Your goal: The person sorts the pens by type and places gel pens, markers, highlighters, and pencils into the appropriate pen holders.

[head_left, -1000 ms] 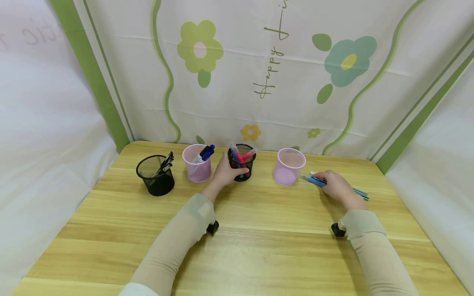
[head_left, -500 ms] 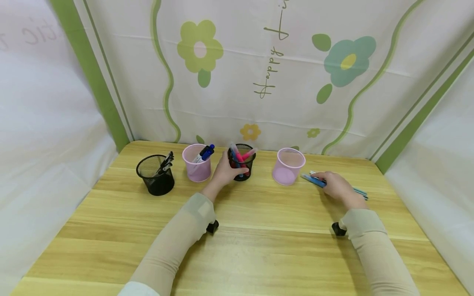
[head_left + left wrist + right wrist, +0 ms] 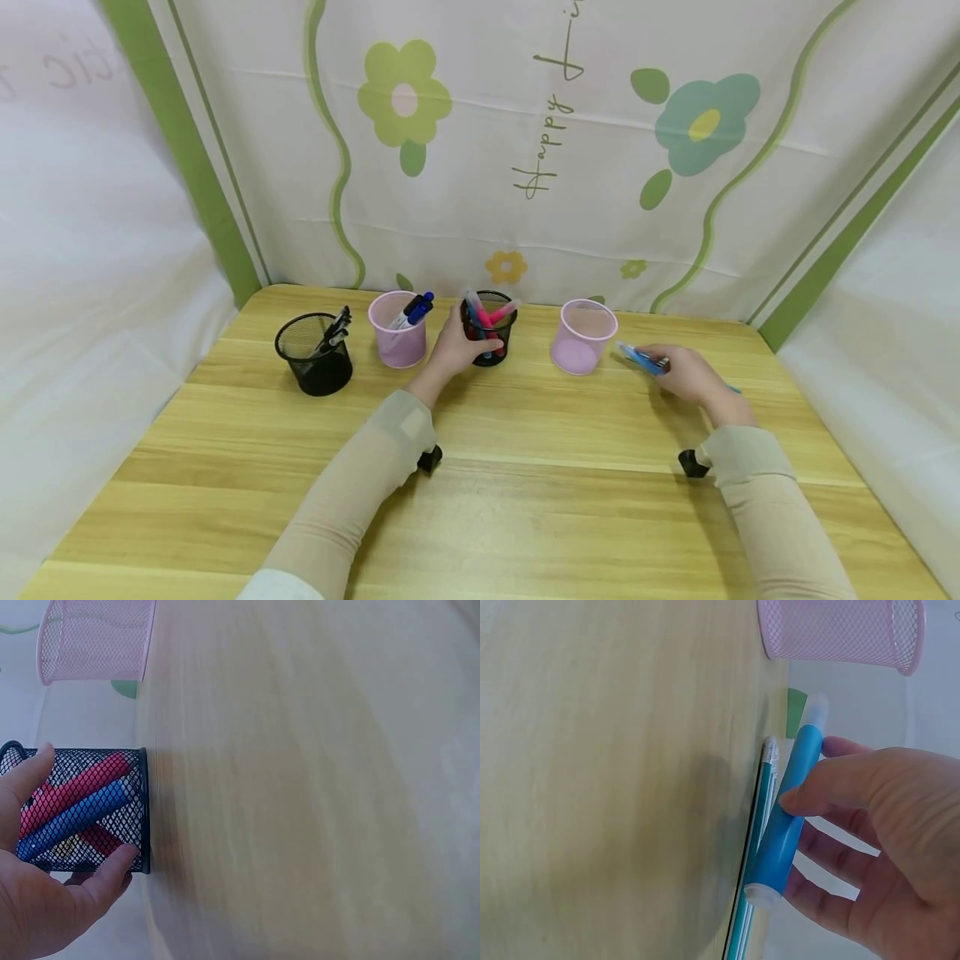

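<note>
My left hand (image 3: 453, 346) grips the side of a black mesh pen holder (image 3: 90, 810), its thumb and fingers around the mesh. Pink, red and blue markers (image 3: 79, 817) lean inside that holder. With thumb and fingers, my right hand (image 3: 885, 825) pinches a blue marker (image 3: 780, 844) with a clear cap, tilted above the tabletop. Teal pencils (image 3: 760, 795) with pale ends lie beside and below the marker in the right wrist view; the head view mostly hides them behind the hand. Just left of the right hand stands a pink mesh pen holder (image 3: 583, 337) with nothing visible in it.
At the far left a black mesh holder (image 3: 318, 362) contains black pens (image 3: 333, 333). Beside it, a second pink holder (image 3: 399, 342) has blue and black pens (image 3: 416, 310). All the holders stand on a wooden table (image 3: 540, 500) before a flower-printed cloth (image 3: 465, 192).
My right hand has raised the blue marker slightly off the table and shifted a little to the right. The left hand stays on the black holder.
</note>
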Tool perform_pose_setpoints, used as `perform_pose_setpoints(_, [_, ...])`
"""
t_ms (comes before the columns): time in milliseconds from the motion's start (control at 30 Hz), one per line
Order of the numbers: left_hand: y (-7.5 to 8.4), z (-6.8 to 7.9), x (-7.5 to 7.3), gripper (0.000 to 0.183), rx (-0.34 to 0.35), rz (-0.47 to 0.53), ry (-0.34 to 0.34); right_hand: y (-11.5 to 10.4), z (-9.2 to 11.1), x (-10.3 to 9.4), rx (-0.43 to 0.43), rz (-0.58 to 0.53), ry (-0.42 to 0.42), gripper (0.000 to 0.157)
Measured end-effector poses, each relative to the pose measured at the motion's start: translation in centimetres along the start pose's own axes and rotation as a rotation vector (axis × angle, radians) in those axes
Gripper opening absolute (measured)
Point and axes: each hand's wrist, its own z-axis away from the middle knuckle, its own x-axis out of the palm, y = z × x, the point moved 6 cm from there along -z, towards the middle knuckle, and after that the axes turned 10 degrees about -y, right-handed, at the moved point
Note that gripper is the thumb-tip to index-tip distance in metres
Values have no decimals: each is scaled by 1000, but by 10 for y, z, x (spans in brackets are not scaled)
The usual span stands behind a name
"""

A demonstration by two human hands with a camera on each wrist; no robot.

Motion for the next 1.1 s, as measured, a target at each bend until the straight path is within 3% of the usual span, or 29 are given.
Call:
perform_pose_setpoints(400, [-1,0,0,100,6,2,0,-2,6,-6,4,-47,25,57])
perform_pose_setpoints(800, [1,-2,1,94,26,3,-8,-20,17,-23,-55,-43,47,55])
perform_pose_setpoints(1100, [-1,-2,0,101,-14,-9,0,-35,22,-37,-61,-56,90,55])
